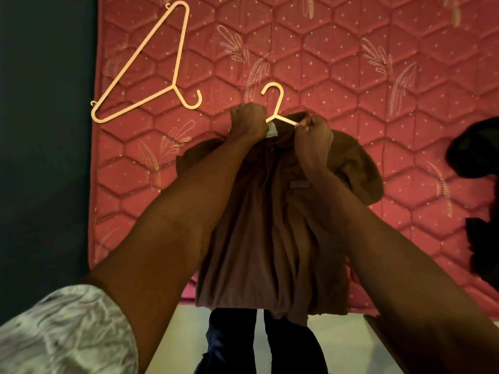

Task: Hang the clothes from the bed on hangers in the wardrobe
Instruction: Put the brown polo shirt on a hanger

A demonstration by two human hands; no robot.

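Observation:
A brown collared shirt (272,228) lies on the bed, its hem hanging over the near edge. A pale plastic hanger (276,103) sits at its neck, with only the hook and a short piece of one arm showing; the remainder is inside the shirt. My left hand (249,121) grips the collar on the left side of the hook. My right hand (314,133) pinches the collar and the hanger arm on the right side. A second, bare pale hanger (151,68) lies flat at the far left of the bed.
The bed has a red quilted cover (351,63). Dark clothes (478,184) lie in a heap at the right edge. A dark floor strip (43,130) runs along the bed's left side. My legs stand on a pale floor (189,327) below the bed edge.

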